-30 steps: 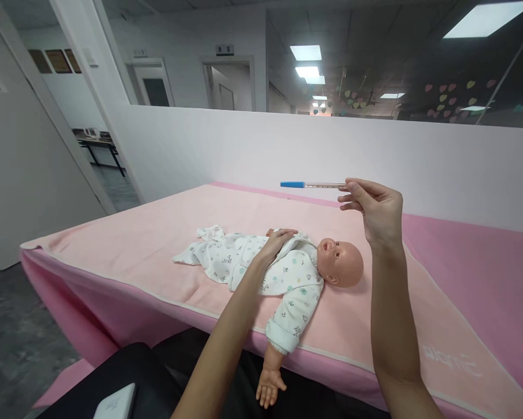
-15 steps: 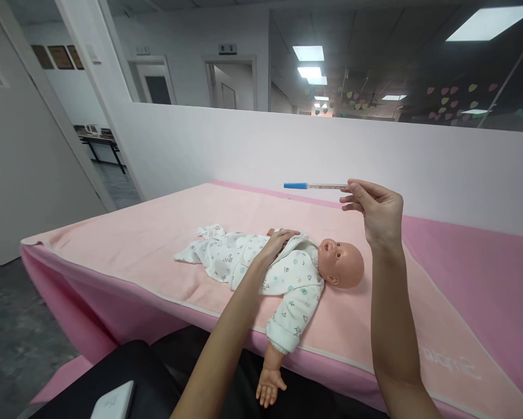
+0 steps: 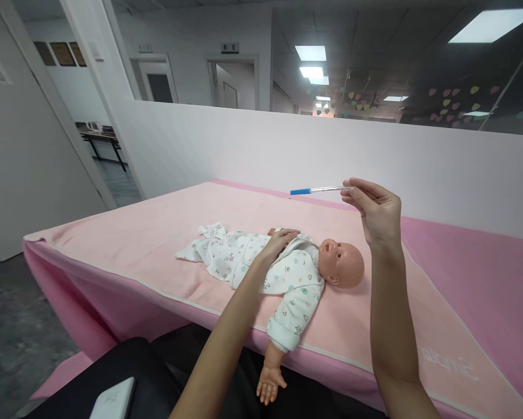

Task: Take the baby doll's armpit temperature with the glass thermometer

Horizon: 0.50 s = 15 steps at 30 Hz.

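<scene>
My right hand [image 3: 372, 210] is raised over the far side of the bed and pinches the clear end of a glass thermometer [image 3: 325, 189]. The thermometer's blue end points left and dips a little. A baby doll [image 3: 294, 273] in white printed clothes lies on its back, its head [image 3: 341, 263] to the right. Across its chest rests my left hand [image 3: 281, 244], fingers stretched out and lying flat beside the open front of the garment. Some of those fingertips are hard to see against the cloth. The doll's near arm hangs over the bed's front edge.
A pink cover [image 3: 148, 233] lies over the bed, with a darker pink layer [image 3: 475, 256] at the right. Behind it runs a low white wall [image 3: 244, 139] with glass above. A white flat object [image 3: 113, 398] rests on my dark-clothed lap at lower left.
The thermometer has turned slightly in my right fingers, and its blue end now sits lower and a little further right. My left hand stays on the doll.
</scene>
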Tool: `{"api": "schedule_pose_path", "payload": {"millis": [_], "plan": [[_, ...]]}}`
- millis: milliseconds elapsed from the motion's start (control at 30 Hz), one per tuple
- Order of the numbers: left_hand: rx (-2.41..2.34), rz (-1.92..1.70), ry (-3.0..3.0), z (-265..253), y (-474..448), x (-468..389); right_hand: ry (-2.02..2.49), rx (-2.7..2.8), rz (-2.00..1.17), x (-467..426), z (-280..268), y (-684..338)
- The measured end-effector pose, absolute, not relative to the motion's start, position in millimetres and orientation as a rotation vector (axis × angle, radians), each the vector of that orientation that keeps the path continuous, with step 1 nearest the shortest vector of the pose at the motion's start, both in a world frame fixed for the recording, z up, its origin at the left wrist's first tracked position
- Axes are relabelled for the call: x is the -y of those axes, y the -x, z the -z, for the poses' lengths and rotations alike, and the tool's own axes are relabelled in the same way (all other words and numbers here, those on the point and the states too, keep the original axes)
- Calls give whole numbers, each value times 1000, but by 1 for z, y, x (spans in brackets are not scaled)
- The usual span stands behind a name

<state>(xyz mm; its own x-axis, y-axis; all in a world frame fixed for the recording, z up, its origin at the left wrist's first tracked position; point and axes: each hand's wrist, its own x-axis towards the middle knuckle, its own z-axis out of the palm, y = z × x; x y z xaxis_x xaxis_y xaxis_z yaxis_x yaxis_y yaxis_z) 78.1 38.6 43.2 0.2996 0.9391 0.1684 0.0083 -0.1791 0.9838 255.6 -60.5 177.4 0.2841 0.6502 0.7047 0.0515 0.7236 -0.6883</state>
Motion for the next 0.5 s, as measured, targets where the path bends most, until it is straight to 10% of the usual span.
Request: {"api": "schedule_pose_path", "payload": {"millis": [500], "plan": [[-899, -1068, -1399, -33, -80, -51, 649, 1244, -434, 59, -176, -257]]}}
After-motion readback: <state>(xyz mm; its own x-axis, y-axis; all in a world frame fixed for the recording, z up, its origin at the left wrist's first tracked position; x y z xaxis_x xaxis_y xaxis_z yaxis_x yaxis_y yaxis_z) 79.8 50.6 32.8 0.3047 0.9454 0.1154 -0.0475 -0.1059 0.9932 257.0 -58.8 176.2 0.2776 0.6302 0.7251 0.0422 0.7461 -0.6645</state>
